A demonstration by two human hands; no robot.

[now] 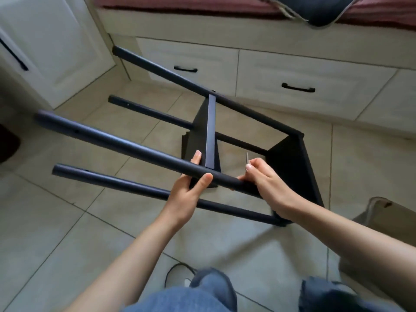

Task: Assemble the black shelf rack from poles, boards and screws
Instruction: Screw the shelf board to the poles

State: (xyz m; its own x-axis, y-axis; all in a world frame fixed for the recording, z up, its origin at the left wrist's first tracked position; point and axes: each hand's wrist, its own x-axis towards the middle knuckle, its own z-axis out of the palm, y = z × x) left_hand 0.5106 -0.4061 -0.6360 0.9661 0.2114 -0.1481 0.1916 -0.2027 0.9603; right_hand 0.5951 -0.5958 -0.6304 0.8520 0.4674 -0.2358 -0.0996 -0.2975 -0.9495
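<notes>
1. Rack (209, 131) lies tipped on its side on the tiled floor (56, 221), near the drawers (292, 77).
2. Left hand (189, 194) has its fingers curled round the nearest upper pole (112, 143), steadying it.
3. Right hand (265, 179) pinches a hex key (247, 159) at that pole; judged a screw-tightening step, calling for steady turning.
4. Count: four poles, two boards, one key.

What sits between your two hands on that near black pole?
In the head view, the end of the middle black shelf board meets the near black pole between the left hand and the right hand, which pinches a small metal hex key.
</notes>
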